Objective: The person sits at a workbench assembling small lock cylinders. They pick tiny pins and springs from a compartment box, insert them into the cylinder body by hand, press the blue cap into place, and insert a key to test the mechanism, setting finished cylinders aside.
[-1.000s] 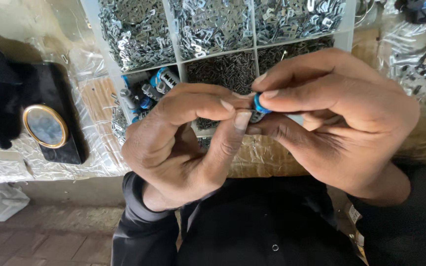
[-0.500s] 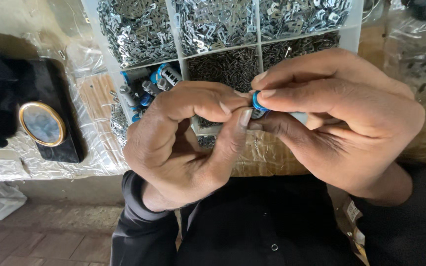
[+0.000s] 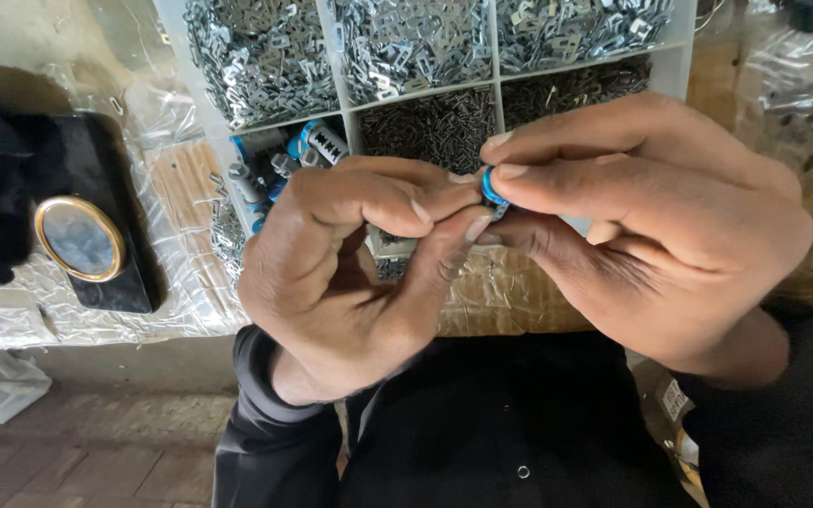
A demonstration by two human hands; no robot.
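Both hands meet above the divided parts tray [image 3: 341, 103]: left hand [image 3: 350, 273] and right hand [image 3: 651, 235] fingers pinch one small blue part [image 3: 491, 186] together.

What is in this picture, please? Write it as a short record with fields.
left hand: left hand pinches the small blue part with thumb and fingers
right hand: right hand pinches the same part from the other side
behind hands: white tray with compartments of small metal pieces
left side: oval mirror with gold rim on a black base
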